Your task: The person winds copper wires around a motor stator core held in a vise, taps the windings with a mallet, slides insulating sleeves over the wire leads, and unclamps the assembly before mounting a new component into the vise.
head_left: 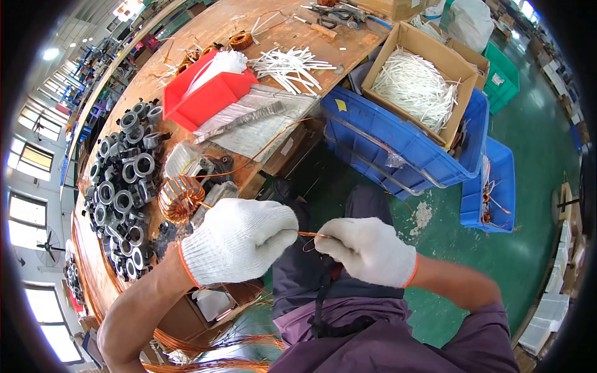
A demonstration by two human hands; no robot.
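White knitted gloves cover both hands, which meet above my lap. My left hand point(242, 239) pinches one part of a thin copper wire point(307, 234). Just to the right, my right hand point(367, 250) grips the same wire between thumb and fingers. A short stretch shows between the two gloves, and a small loop hangs below the right fingertips. Beyond my left hand, a toroidal coil wound with copper point(180, 199) rests at the table edge against a dark fixture point(221, 168). From the coil area a wire runs up toward the right across the table.
Black and grey ring cores point(123, 200) are heaped on the left of the wooden table point(205, 37). A red bin point(202, 93) and white sleeves point(292, 67) lie farther back. At right, a blue crate point(373, 133) carries a cardboard box point(385, 56) of white strips. Copper wire bundles point(205, 345) hang below.
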